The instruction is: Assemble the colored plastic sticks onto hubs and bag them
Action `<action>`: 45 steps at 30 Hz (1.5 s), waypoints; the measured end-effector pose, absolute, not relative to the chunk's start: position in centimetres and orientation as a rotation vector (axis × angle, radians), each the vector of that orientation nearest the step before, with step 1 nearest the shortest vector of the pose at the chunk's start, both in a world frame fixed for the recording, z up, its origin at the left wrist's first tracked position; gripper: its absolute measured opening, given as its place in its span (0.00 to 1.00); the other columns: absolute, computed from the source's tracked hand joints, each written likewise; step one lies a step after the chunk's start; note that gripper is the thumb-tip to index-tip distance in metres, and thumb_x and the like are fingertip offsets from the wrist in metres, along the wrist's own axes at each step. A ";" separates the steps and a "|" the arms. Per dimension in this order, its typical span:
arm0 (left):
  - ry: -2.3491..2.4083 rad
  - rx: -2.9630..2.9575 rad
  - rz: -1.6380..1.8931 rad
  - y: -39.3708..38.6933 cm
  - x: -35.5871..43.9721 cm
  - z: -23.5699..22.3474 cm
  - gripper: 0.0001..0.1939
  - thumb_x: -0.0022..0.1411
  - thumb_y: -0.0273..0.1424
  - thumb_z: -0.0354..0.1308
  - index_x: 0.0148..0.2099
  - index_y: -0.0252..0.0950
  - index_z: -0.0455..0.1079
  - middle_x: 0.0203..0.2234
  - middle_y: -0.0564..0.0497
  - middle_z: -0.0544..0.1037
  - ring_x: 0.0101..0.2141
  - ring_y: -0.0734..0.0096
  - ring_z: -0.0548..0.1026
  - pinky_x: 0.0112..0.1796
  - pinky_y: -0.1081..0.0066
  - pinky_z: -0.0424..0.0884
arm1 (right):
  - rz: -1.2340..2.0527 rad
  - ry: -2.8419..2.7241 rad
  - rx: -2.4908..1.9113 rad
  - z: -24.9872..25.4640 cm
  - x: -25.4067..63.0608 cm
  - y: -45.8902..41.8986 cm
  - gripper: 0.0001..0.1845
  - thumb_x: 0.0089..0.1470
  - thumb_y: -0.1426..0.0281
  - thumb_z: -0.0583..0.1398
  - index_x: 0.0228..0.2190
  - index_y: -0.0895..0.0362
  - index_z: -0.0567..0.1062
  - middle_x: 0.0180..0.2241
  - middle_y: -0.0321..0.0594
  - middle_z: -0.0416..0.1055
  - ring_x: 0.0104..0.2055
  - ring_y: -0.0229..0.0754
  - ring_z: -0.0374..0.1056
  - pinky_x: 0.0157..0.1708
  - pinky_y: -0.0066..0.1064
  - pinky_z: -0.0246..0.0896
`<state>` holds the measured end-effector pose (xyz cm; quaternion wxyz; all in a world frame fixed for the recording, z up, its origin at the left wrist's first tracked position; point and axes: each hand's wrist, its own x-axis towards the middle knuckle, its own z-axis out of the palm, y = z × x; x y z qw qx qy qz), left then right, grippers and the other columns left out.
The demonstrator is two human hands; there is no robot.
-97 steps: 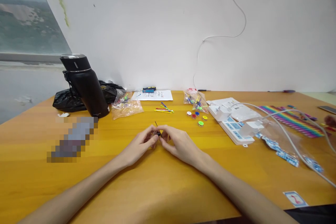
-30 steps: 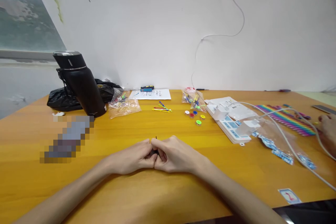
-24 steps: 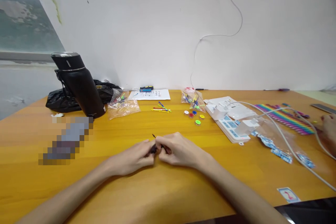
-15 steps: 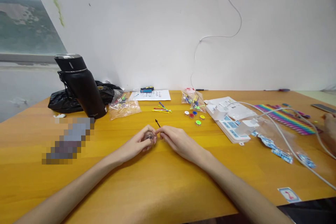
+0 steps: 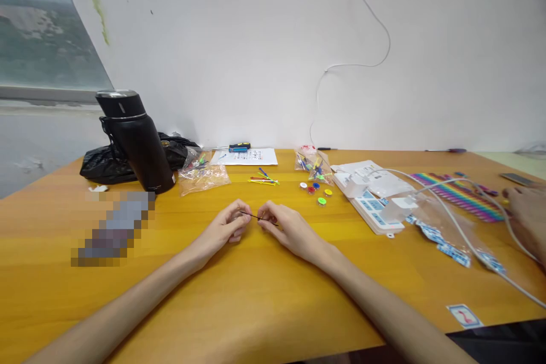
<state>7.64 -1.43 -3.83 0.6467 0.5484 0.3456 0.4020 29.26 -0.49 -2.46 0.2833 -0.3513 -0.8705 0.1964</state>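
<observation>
A thin black stick (image 5: 255, 216) spans the small gap between my hands, lying nearly level just above the table. My left hand (image 5: 230, 224) is closed, its thumb and fingertips pinching the stick's left part. With thumb and bent fingers my right hand (image 5: 285, 226) grips the right part, and a dark tip pokes out below its fingers. Whether the left palm holds anything more is hidden. Beyond my hands lie several thin coloured sticks (image 5: 263, 180), and to their right are several small round discs, among them a green disc (image 5: 321, 201).
At left stand a black bottle (image 5: 139, 151) and a blurred-out flat object (image 5: 117, 227). Clear bags (image 5: 205, 179) of small parts lie along the back. A power strip (image 5: 375, 213) with white cables sits at right, near a rainbow-striped item (image 5: 458, 196) and another person's hand (image 5: 526, 216).
The black stick has swung from pointing up and away to nearly level between both hands. The round clear piece in my left hand is no longer visible. The other person's hand reaches further in.
</observation>
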 end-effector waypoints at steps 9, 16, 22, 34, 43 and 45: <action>0.888 1.252 1.087 -0.9 7.6 -3.7 0.17 0.62 0.44 0.62 0.41 0.38 0.64 0.27 0.58 0.65 0.19 0.83 0.53 0.20 0.78 0.47 | 0.833 -2.065 -0.924 -2.4 29.2 0.0 0.08 0.65 0.66 0.58 0.43 0.56 0.71 0.34 0.37 0.75 0.36 0.38 0.70 0.39 0.28 0.63; 0.955 1.199 1.209 -0.2 7.0 -3.6 0.19 0.60 0.45 0.65 0.41 0.38 0.65 0.29 0.57 0.69 0.19 0.84 0.56 0.20 0.79 0.52 | 0.960 -1.853 -1.036 -3.3 29.8 1.4 0.13 0.63 0.60 0.59 0.39 0.57 0.73 0.32 0.38 0.75 0.35 0.40 0.74 0.38 0.31 0.66; 0.936 1.179 1.202 0.1 6.8 -4.0 0.19 0.59 0.45 0.66 0.40 0.37 0.65 0.29 0.57 0.69 0.19 0.84 0.57 0.20 0.79 0.53 | 0.985 -1.851 -1.056 -3.4 29.8 1.4 0.14 0.62 0.59 0.60 0.37 0.58 0.74 0.31 0.38 0.75 0.34 0.40 0.73 0.38 0.31 0.65; 0.927 1.133 1.240 0.4 6.7 -4.5 0.19 0.58 0.43 0.66 0.43 0.36 0.66 0.30 0.56 0.69 0.21 0.82 0.60 0.22 0.77 0.55 | 1.223 -1.486 -1.021 -4.7 30.4 3.6 0.21 0.56 0.51 0.62 0.34 0.57 0.70 0.26 0.36 0.71 0.26 0.36 0.64 0.30 0.28 0.60; 1.000 1.381 1.128 -0.4 7.5 -4.5 0.16 0.63 0.44 0.60 0.43 0.38 0.64 0.28 0.57 0.67 0.23 0.78 0.61 0.25 0.76 0.56 | 0.823 -1.551 -1.200 -5.5 30.2 10.3 0.15 0.57 0.57 0.58 0.35 0.57 0.69 0.23 0.35 0.72 0.21 0.36 0.63 0.25 0.27 0.58; 0.973 1.372 1.113 -0.6 7.6 -4.5 0.15 0.64 0.44 0.58 0.44 0.38 0.64 0.27 0.58 0.66 0.23 0.78 0.60 0.24 0.76 0.54 | 0.788 -1.599 -1.225 -5.6 29.9 11.0 0.13 0.56 0.60 0.59 0.34 0.57 0.71 0.21 0.34 0.72 0.20 0.36 0.63 0.25 0.26 0.57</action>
